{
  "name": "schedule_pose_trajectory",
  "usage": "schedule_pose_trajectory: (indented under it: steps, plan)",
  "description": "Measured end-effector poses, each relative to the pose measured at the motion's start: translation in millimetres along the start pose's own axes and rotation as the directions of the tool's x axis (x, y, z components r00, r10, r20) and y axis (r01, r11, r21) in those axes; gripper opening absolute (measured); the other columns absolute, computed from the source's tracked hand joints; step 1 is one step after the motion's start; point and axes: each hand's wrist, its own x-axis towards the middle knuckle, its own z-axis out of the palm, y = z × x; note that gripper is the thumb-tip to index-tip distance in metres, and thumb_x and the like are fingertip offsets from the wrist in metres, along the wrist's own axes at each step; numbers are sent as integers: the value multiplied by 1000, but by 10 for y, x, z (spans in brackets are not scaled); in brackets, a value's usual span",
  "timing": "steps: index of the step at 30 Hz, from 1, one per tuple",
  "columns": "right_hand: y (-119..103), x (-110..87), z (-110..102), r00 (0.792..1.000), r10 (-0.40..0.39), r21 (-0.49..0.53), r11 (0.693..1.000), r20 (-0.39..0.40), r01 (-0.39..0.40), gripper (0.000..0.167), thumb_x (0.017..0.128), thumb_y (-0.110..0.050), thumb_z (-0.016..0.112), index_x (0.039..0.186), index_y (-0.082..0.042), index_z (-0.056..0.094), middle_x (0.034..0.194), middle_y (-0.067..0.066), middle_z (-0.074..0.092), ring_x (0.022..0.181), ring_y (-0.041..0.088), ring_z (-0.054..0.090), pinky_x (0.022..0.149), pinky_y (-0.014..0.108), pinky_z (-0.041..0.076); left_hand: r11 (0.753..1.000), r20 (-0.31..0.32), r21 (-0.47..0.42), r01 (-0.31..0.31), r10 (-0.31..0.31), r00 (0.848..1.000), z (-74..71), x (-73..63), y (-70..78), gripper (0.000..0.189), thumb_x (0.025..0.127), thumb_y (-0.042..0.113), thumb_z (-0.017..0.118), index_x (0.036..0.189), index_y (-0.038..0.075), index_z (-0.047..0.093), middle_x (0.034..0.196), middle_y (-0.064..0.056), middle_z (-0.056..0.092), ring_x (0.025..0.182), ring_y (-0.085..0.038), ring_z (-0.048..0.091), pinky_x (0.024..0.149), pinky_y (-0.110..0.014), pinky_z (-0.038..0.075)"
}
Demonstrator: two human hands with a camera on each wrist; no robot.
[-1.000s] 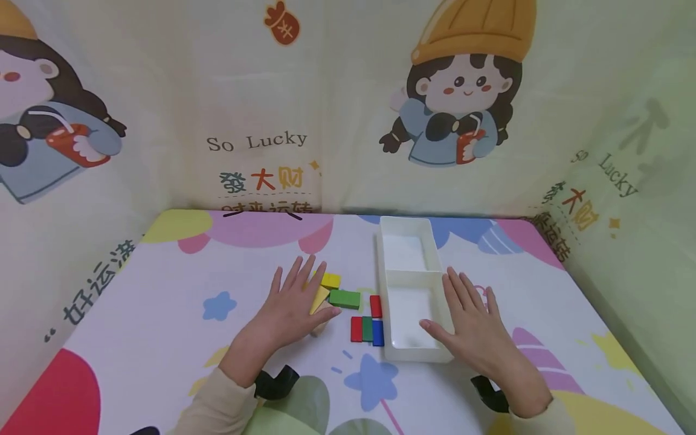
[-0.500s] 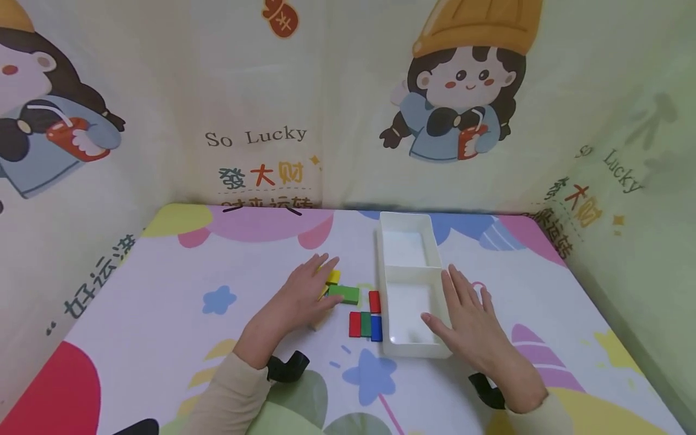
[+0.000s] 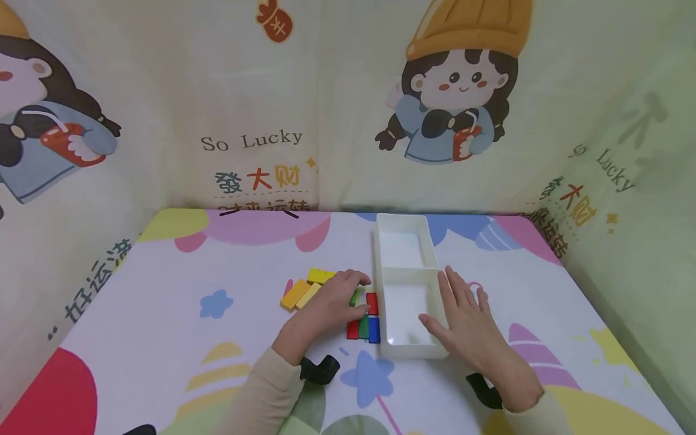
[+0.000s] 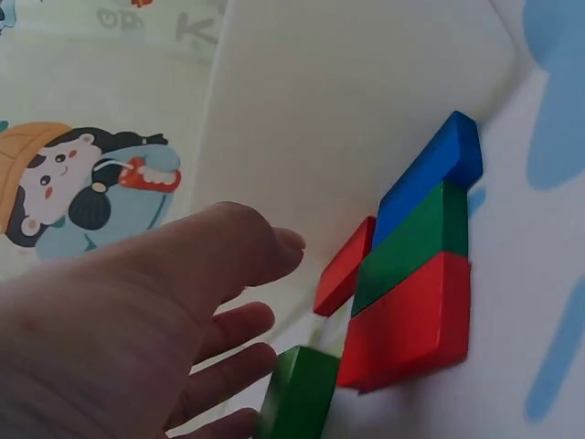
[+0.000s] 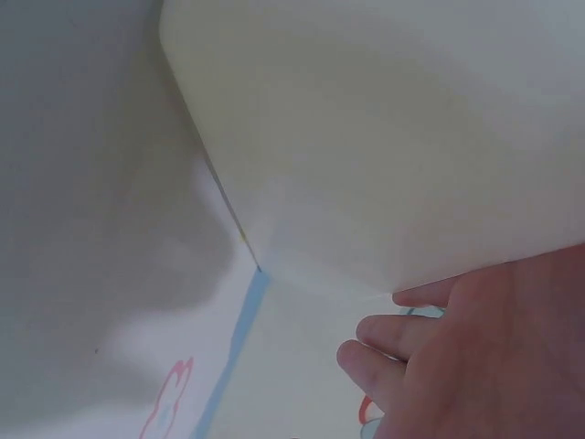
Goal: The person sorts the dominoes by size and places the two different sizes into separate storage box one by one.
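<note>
In the head view my left hand (image 3: 331,302) reaches over the wooden blocks beside the white box (image 3: 410,269), its fingers loosely bent and spread. A green block (image 4: 302,393) lies right at its fingertips in the left wrist view. Nearby, a red block (image 4: 407,320), a dark green block (image 4: 416,242) and a blue block (image 4: 430,178) lie side by side, with another red block (image 4: 347,265) along the box wall. My right hand (image 3: 473,326) lies along the right side of the box, fingers straight, its thumb over the rim.
Left of my left hand lie a yellow block (image 3: 319,276), an orange block (image 3: 295,295) and a pale yellow block (image 3: 308,296). The box has two compartments with nothing in them. A printed cloth wall (image 3: 348,121) stands behind the patterned table (image 3: 261,260).
My left hand has moved right, from the yellow and orange blocks to the green block and the red ones beside the box. The right hand stays at the box.
</note>
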Motion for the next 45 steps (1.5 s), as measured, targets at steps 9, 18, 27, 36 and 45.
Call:
schedule_pose_trajectory:
  steps: [9,18,27,36,45]
  plan:
    - [-9,28,9,1000,3,-12,1000,-22,-3,90,97,-58,47,158,-2,12,165,20,11,149,44,18,116,68,7,997,-37,74,-36,39,999,86,86,20,44,85,27,77,121,11,58,109,-2,65,99,-15,54,92,-32,52]
    - [17,-3,-2,999,14,-3,1000,34,-14,101,92,-68,48,157,0,12,167,17,5,150,44,16,117,67,5,978,-39,209,-29,38,999,199,123,-4,51,85,41,76,126,15,62,116,-3,66,102,-18,55,94,-37,51]
    - [61,-16,-38,999,-4,23,1000,45,3,102,90,-69,50,158,-3,12,167,17,6,150,43,17,116,69,6,962,-71,274,-25,46,996,211,136,-19,51,84,44,77,126,17,66,116,-4,64,101,-18,54,91,-32,53]
    - [70,11,10,999,8,38,999,51,-10,103,90,-68,51,159,-5,8,167,15,6,150,45,17,117,69,6,970,-95,241,-32,57,994,194,164,-30,52,84,40,76,128,15,63,119,-4,66,103,-19,56,92,-34,53]
    - [68,6,40,999,18,41,999,51,-20,101,91,-66,51,159,-6,7,167,16,7,149,46,19,116,70,8,999,-137,44,-13,19,990,94,121,-82,51,81,33,77,126,16,60,119,-3,59,107,-15,54,89,-33,56]
